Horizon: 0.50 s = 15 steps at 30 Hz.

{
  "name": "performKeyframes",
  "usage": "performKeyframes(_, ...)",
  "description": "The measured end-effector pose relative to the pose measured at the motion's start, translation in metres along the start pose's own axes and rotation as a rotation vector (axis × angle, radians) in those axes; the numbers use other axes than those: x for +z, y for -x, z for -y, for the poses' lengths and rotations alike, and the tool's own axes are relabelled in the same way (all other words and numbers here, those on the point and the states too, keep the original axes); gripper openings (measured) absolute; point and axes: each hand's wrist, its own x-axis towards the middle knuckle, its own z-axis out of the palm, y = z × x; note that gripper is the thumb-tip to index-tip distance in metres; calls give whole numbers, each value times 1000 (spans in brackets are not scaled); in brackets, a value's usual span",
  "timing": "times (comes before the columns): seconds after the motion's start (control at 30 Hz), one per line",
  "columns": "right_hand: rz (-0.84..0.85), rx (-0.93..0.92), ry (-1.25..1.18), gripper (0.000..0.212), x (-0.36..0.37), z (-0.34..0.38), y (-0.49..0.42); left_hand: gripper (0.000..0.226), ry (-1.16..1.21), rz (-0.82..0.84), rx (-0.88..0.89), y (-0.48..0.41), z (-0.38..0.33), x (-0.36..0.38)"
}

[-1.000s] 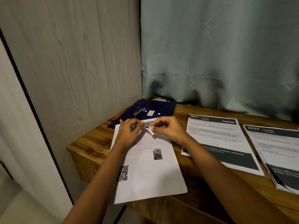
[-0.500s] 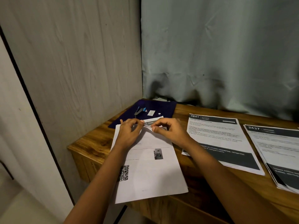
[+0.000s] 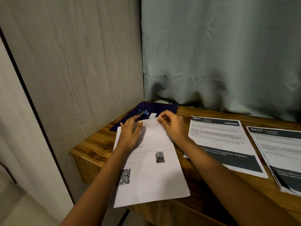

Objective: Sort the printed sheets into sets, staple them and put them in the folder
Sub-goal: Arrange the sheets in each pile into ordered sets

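Pinching sheet (image 3: 151, 176) far edge w/ R grip (image 3: 172, 128); L grip (image 3: 130, 136) atop.

Left grip (image 3: 130, 136) flat; right grip (image 3: 172, 126) in pinch

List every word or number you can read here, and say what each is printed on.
"2641" and "KITCHEN": header of the middle sheet.
"kitchen countertop" and "in compartments": dark band on the same sheet, its start hidden by the arm.
"2437": header of the right stack.
QR-code sheet: its printed lines are too small to read.
Folder: its small label is blurred.
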Motion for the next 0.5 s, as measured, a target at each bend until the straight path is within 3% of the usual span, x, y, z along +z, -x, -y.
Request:
performKeyframes(0.13, -93, 173, 67, 14, 8, -13, -17, 59, -182, -77, -189, -13, 16, -9)
performKeyframes(0.27, -96, 293, 142, 15, 20, -27, -30, 86, -383, 128, -491, -8, 18, -20)
performKeyframes(0.5, -72, 428, 207, 18, 32, -44, -35, 92, -529, 157, -404, 0, 21, -18)
